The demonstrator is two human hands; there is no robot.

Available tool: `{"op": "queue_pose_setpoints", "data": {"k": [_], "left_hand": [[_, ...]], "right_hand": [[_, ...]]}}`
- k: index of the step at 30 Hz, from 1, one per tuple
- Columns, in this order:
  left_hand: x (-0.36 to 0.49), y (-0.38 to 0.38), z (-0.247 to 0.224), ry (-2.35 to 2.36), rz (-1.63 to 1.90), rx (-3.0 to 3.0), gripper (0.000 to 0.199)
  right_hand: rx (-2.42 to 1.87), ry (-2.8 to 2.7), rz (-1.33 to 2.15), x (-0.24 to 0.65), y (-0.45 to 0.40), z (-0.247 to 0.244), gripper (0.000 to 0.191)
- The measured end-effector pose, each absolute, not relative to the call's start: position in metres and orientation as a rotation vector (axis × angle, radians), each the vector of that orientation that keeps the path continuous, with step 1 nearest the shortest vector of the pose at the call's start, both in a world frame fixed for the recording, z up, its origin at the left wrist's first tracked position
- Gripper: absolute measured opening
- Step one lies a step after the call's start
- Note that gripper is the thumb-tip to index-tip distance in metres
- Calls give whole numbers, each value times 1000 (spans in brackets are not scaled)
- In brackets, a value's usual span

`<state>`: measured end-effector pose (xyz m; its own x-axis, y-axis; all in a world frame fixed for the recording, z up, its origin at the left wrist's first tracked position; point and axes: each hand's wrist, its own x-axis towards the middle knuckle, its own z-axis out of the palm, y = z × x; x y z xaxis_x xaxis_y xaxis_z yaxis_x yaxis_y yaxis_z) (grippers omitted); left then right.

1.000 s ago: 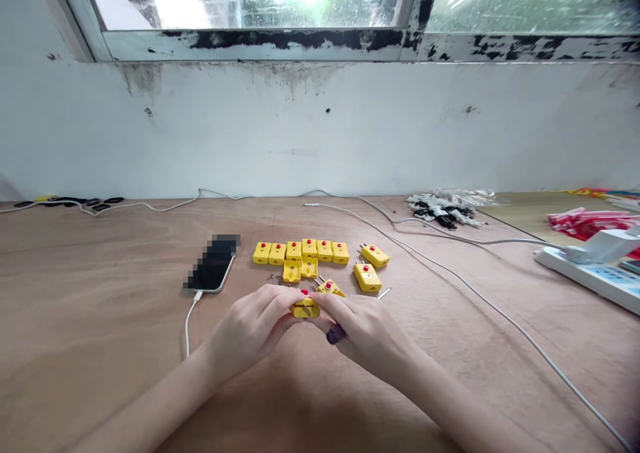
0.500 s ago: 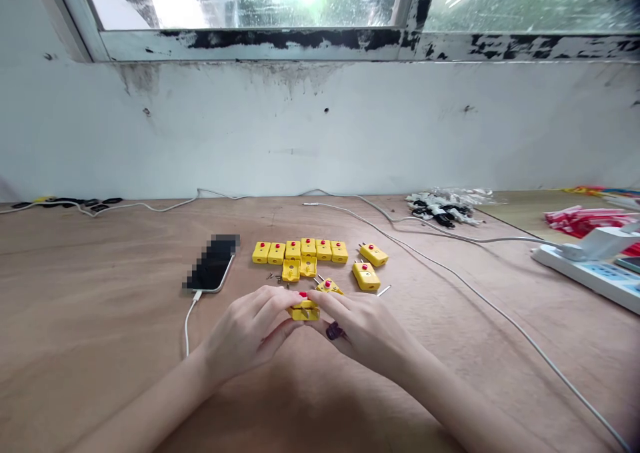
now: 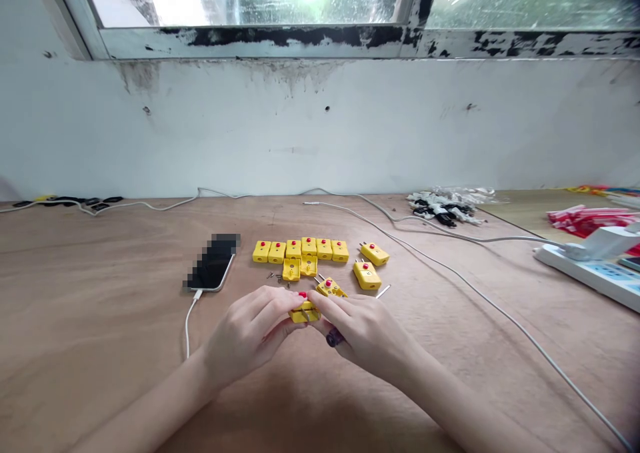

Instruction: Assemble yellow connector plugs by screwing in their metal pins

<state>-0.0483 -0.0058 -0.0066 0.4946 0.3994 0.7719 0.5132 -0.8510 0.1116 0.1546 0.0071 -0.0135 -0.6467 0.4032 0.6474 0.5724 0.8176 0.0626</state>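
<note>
My left hand (image 3: 257,320) and my right hand (image 3: 363,323) meet at the table's near middle, fingers closed on a small yellow plug (image 3: 305,314) with a red dot on top. Its halves lie one over the other, and fingertips cover part of it. A dark handle (image 3: 335,336), apparently a screwdriver's, sticks out from under my right hand. On the hand's far side a thin metal rod (image 3: 384,291) shows. Just beyond my fingers lies an opened yellow plug half (image 3: 330,286) with pins. Behind it, two yellow shell halves (image 3: 300,268) lie inside up.
A row of yellow pieces (image 3: 300,249) with red dots stands farther back. Two pinned yellow plugs (image 3: 367,276) lie to its right, small screws (image 3: 278,278) in front. A phone (image 3: 213,266) charges at left. Cables (image 3: 450,276) cross to a power strip (image 3: 590,273).
The gap between the two halves of the held plug looks narrower, and its front has tilted slightly. Both hands stay in nearly the same place.
</note>
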Motion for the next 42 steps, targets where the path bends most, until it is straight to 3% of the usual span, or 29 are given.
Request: {"op": "queue_pose_setpoints", "data": {"k": [7, 14, 17, 19, 24, 33, 42], "left_hand": [[-51, 5, -15, -796, -1014, -2571, 12], [-44, 5, -27, -930, -931, -2836, 6], [-47, 7, -23, -1119, -1012, -2830, 27], [-50, 9, -21, -1263, -899, -2875, 42], [-55, 13, -21, -1506, -765, -3104, 28], [-46, 7, -20, -1556, -876, -3004, 30], [-51, 10, -17, -1797, -927, -3031, 29]], "right_hand": [[-1122, -2319, 215, 160, 21, -13, 30], [-1294, -2286, 337, 163, 23, -7, 18], [-1269, -2406, 423, 160, 18, -12, 17], [-1311, -2459, 431, 158, 18, -16, 22], [-1325, -2491, 365, 154, 20, -20, 20], [-1290, -2499, 419, 154, 15, -13, 23], [-1312, -2474, 178, 148, 16, -23, 23]]}}
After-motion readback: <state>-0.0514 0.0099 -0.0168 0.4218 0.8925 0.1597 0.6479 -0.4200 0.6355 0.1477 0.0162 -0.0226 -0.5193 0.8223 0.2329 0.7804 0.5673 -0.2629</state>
